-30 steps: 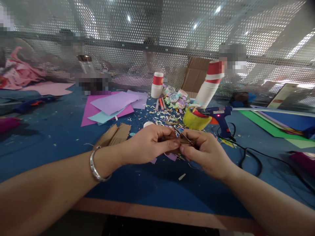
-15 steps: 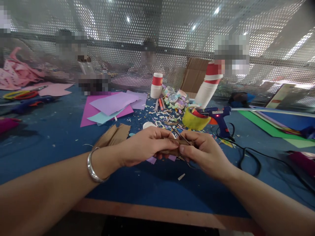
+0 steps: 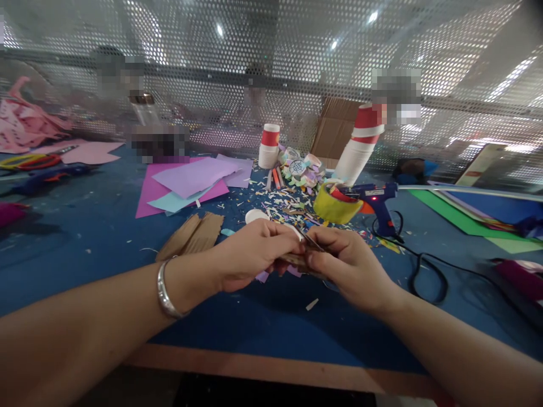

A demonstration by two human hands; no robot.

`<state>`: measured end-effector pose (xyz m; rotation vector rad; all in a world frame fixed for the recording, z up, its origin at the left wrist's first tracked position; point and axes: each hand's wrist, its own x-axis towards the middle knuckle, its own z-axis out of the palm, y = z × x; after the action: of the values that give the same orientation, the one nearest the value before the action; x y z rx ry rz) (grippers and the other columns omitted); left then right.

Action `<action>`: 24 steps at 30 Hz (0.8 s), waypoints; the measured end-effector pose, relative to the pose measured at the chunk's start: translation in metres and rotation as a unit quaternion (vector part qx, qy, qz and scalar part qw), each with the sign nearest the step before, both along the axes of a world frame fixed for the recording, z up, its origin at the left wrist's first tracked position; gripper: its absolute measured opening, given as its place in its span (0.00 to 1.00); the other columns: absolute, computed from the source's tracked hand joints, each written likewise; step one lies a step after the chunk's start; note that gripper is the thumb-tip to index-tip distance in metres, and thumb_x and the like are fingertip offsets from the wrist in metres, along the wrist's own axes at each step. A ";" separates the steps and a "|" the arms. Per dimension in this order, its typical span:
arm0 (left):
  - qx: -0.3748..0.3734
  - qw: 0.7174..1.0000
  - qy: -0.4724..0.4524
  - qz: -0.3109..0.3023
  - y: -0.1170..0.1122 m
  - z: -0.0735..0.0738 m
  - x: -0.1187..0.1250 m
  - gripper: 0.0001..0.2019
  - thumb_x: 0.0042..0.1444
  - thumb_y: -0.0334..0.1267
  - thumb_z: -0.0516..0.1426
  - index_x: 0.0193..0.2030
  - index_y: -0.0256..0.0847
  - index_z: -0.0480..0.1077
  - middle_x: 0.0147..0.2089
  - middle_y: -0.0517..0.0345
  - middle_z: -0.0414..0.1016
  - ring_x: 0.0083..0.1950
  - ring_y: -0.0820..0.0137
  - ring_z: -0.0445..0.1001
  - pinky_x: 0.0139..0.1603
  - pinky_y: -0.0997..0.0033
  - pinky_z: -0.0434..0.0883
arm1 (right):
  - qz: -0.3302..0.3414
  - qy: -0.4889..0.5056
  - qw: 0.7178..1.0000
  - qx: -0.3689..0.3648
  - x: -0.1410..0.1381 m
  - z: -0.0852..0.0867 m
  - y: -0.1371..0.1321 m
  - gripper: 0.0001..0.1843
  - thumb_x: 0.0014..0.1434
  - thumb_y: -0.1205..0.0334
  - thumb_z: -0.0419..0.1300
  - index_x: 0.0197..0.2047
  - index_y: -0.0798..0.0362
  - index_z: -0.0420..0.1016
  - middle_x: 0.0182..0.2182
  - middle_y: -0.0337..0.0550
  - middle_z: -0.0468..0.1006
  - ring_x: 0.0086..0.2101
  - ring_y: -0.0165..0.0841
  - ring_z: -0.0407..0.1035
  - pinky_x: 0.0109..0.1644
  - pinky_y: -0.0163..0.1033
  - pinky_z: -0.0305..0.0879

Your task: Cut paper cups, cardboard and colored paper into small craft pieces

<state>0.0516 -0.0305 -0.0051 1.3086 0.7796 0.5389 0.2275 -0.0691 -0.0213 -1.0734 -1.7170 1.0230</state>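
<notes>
My left hand (image 3: 263, 251) is closed on a small piece of brown cardboard (image 3: 293, 260), pinched between thumb and fingers. My right hand (image 3: 348, 265) meets it from the other side, its thumb against the cardboard's right end. Between its curled fingers shows a slim dark metal tool (image 3: 311, 240), which looks like scissors, pointing up and left; its handle is hidden. Both hands are above the blue table (image 3: 254, 328). Left of them lies torn cardboard (image 3: 193, 237). Just beyond the fingers is a white disc (image 3: 257, 216), partly covered by my left hand.
A yellow tape roll (image 3: 337, 204) and a blue glue gun (image 3: 379, 200) with its black cord (image 3: 424, 257) are at the right. Paper scraps (image 3: 288, 198) litter the middle. Stacked cups (image 3: 270, 146) stand behind; coloured paper (image 3: 195, 175) lies left. A perforated metal screen (image 3: 212, 107) closes the back.
My left hand has tipped slightly, and the cardboard now slants more between the hands. The metal tool has shifted a little left and down. Both hands keep their hold.
</notes>
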 end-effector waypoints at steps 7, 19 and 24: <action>-0.128 0.991 0.020 -0.045 0.005 0.009 -0.004 0.09 0.47 0.34 0.61 0.19 0.37 0.67 0.17 0.66 0.64 0.17 0.82 0.59 0.17 0.83 0.52 | 0.038 -0.015 0.999 -0.001 -0.001 0.004 -0.004 0.07 0.52 0.66 0.58 0.24 0.51 0.68 0.21 0.35 0.68 0.24 0.28 0.60 0.28 0.34 0.58; 0.008 1.000 0.004 -0.023 0.015 0.020 -0.021 0.11 0.59 0.39 0.61 0.28 0.38 0.68 0.26 0.64 0.73 0.23 0.79 0.72 0.22 0.81 0.64 | -0.060 -0.144 0.987 -0.043 0.045 0.008 0.026 0.10 0.53 0.59 0.61 0.24 0.52 0.70 0.18 0.34 0.66 0.21 0.27 0.57 0.26 0.35 0.52; 0.082 0.997 0.014 0.005 0.025 0.012 -0.020 0.07 0.54 0.33 0.66 0.36 0.35 0.73 0.29 0.63 0.74 0.27 0.80 0.71 0.31 0.79 0.68 | -0.004 -0.315 0.948 -0.053 0.048 0.004 0.031 0.12 0.57 0.57 0.59 0.24 0.51 0.72 0.20 0.37 0.74 0.23 0.31 0.65 0.28 0.37 0.57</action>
<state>0.0318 -0.0060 0.0072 1.4662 0.7773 0.6029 0.2751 -0.0384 -0.0173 -1.5979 -2.1655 0.8182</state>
